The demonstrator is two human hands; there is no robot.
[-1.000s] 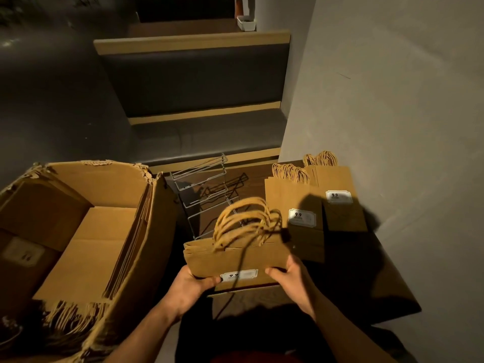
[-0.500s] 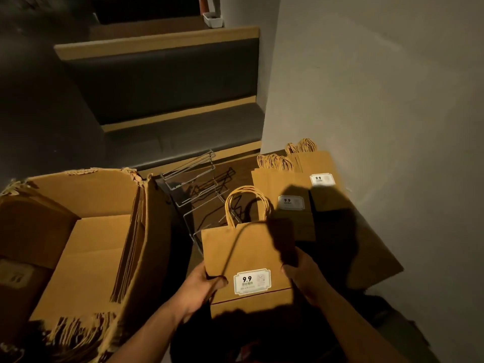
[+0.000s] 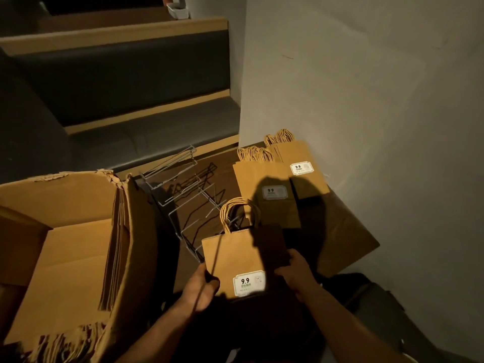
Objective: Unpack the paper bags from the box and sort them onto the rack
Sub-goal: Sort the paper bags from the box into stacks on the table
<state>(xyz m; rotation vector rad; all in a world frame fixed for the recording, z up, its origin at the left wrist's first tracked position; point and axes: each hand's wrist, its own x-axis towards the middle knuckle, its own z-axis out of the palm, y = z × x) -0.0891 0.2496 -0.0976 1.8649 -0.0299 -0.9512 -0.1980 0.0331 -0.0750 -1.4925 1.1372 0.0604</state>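
Both hands' grip on paper bag [image 3: 230,255], label [image 3: 248,282] reads "9.9".

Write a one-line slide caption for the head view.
Both hands hold a paper bag beside the wire rack.

A dark wooden worktop [image 3: 230,169] is sitting in the corner against the grey wall. A wire rack [image 3: 183,195] is standing on it toward the left, its thin dividers throwing shadows across the wood. To the right, a flat sheet of cardboard [image 3: 348,237] is lying on the worktop, and two piles of brown paper bags are resting on it: the nearer pile [image 3: 264,189] partly overlapping the farther pile [image 3: 301,166], handles pointing away, each top bag showing a white "9.9" label.
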